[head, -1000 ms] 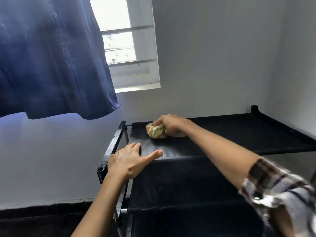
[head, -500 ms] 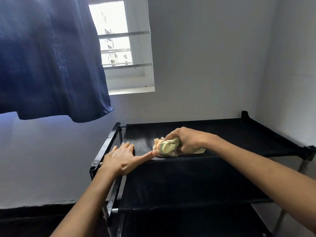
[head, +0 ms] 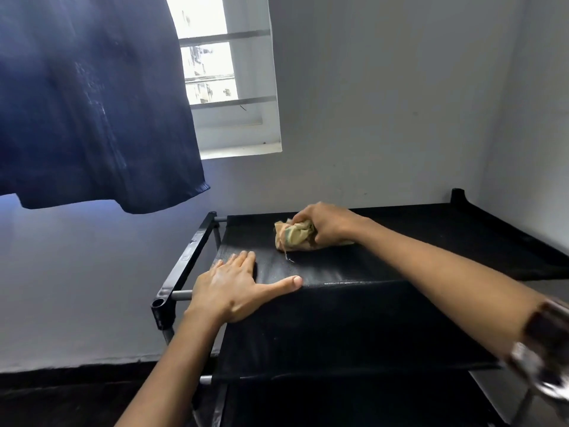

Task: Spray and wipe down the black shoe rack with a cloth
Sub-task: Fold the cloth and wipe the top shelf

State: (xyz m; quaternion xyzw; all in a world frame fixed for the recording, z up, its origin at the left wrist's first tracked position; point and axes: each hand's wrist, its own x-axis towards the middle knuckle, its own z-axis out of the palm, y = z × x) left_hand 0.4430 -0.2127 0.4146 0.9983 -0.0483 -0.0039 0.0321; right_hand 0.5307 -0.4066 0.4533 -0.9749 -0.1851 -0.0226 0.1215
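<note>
- Head view, pale grey wall (head: 385, 103): fills the background, meets a second wall at a corner on the right.
- Dark blue garment (head: 92, 97): hangs in the upper left, hem above and left of the rack, overlaps the left edge of the window.
- Black shoe rack (head: 354, 328): stands in the corner against the walls; black fabric tiers on a frame of black side rails and grey tubes; top tier and the one below it in view, a third partly seen at the bottom.
- Window (head: 221, 75): white frame, horizontal bars, bright daylight behind; sill above the rack's left end.
- Dark floor strip (head: 61, 396): lower left, below the wall.
- Patterned sleeve (head: 548, 349): dark and light check, blurred, at the right edge on the right arm.
- Left hand (head: 234, 288): palm down, fingers straight and together, thumb spread wide along the front edge; rests flat on the top tier's front left corner, holds nothing.
- Right hand (head: 326, 223): fingers curled over the cloth, presses it onto the top tier.
- Cloth (head: 292, 235): yellowish, bunched into a wad, on the top tier left of centre, apart from the left hand.
</note>
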